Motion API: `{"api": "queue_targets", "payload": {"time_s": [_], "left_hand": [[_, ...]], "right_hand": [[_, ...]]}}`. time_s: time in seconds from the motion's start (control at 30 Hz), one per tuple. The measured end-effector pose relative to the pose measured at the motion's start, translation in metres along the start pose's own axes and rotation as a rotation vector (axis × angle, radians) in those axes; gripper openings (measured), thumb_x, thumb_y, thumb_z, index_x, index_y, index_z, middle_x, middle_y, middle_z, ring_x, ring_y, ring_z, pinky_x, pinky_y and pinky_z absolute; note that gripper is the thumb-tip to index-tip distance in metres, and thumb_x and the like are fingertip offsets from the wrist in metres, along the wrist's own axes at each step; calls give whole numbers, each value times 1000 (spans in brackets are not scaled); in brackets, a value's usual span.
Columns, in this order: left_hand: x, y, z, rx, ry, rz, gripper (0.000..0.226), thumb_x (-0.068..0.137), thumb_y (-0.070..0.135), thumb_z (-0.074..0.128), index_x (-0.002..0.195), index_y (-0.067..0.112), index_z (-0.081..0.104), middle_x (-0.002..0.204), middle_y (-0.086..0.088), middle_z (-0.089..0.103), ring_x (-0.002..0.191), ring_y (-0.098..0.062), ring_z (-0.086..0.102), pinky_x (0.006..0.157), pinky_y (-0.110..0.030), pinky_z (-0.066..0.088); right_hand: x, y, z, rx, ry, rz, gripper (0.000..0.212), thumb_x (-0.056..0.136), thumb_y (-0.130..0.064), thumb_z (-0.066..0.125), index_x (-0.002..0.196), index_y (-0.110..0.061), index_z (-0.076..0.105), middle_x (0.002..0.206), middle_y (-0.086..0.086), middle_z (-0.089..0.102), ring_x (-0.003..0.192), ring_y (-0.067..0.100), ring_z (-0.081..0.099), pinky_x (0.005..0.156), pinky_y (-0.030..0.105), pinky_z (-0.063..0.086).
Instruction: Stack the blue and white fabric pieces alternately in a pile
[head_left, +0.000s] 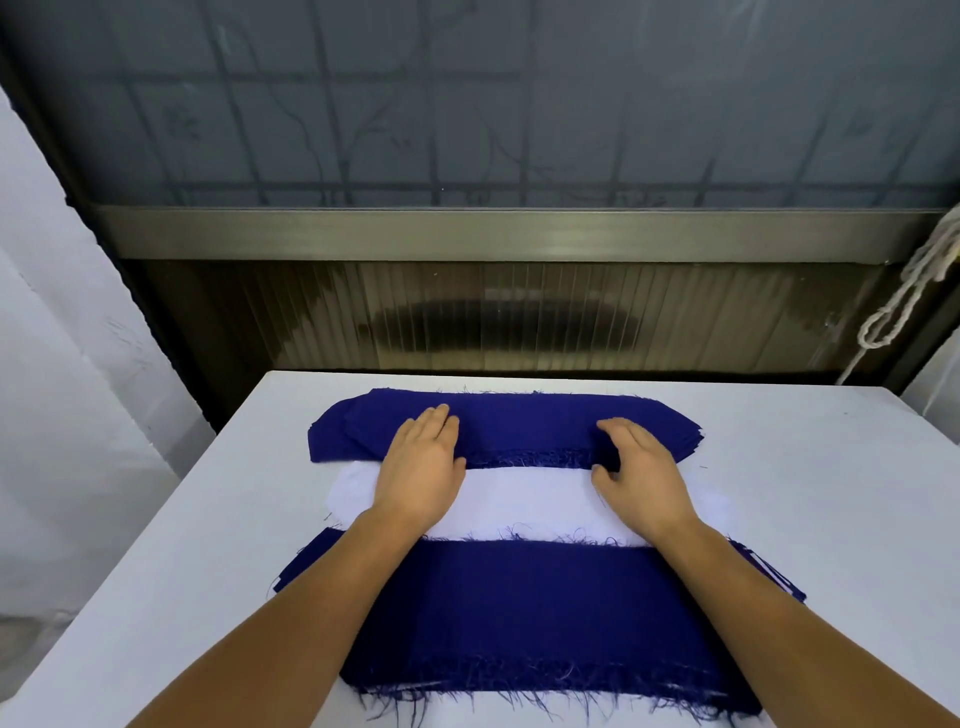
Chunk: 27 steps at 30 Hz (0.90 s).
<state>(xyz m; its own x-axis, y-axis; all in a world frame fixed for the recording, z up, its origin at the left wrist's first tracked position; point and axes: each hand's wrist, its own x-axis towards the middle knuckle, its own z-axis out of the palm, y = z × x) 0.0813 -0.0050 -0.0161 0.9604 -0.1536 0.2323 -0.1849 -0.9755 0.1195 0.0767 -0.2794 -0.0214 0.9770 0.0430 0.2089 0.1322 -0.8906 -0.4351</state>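
white table (810, 483) | frosted window (467, 104) behind | metal sill (498, 234) | knotted white rope (906, 291), far right

Only 1 view existed: a head-worn wide-angle camera that looked forward and down over the table (779, 467) from its near edge, close above both forearms, and faced the window (519, 130) beyond the far edge.

No legible text, label, brand, number or sign was found on any surface in the head view.
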Motion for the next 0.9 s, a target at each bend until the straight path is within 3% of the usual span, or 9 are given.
{"api": "queue_targets", "payload": {"time_s": [0.07, 0.27, 0.43, 0.53, 0.63, 0.77, 0.9], "left_hand": [[-2, -5, 11, -2, -42, -10, 55, 103, 35, 38, 153, 18, 24, 161, 0, 19, 147, -15, 15, 121, -31, 8], [-1, -7, 19, 37, 28, 24, 45, 105, 26, 35, 150, 19, 32, 158, 2, 28, 146, -14, 23, 118, -28, 14], [-4, -8, 19, 72, 52, 46, 50, 98, 8, 45, 147, 17, 39, 155, 0, 34, 143, -15, 30, 117, -28, 24], [-3, -5, 16, 57, 77, 42, 45, 94, 4, 49, 137, 17, 53, 148, 0, 45, 138, -15, 39, 112, -28, 33], [-5, -4, 16, 14, 91, 27, 40, 95, 5, 51, 133, 15, 58, 145, -2, 49, 136, -17, 43, 111, -29, 35], [-6, -5, 21, -2, 80, -8, 46, 104, 24, 37, 149, 16, 34, 157, 0, 30, 144, -15, 27, 117, -28, 19], [-6, -9, 20, 56, 74, 17, 47, 104, 19, 39, 150, 17, 32, 158, 0, 28, 145, -14, 24, 119, -27, 19]], "right_hand": [[-1, 5, 4, -33, 0, -27, 46, 94, -20, 56, 140, -16, 49, 147, -1, 45, 136, 17, 39, 115, 34, 29], [4, 8, 5, -166, 95, -50, 32, 99, -16, 49, 129, -15, 62, 137, 0, 58, 128, 18, 51, 111, 34, 36], [2, 3, 8, -219, 185, -46, 22, 94, -10, 57, 108, -12, 74, 115, -1, 70, 104, 20, 66, 91, 33, 50], [3, 3, 8, -242, 193, -10, 20, 94, -9, 54, 102, -15, 72, 103, -4, 71, 88, 19, 65, 81, 31, 49], [3, 3, 8, -183, 197, -2, 22, 97, -15, 52, 110, -16, 69, 110, -3, 69, 97, 19, 63, 88, 31, 46], [3, 6, 9, -195, 149, -25, 33, 98, -20, 52, 129, -16, 62, 134, -2, 59, 126, 18, 53, 107, 34, 39], [4, 6, 8, -209, 182, -29, 28, 98, -13, 51, 119, -16, 69, 125, -4, 65, 115, 17, 59, 99, 33, 44]]}}
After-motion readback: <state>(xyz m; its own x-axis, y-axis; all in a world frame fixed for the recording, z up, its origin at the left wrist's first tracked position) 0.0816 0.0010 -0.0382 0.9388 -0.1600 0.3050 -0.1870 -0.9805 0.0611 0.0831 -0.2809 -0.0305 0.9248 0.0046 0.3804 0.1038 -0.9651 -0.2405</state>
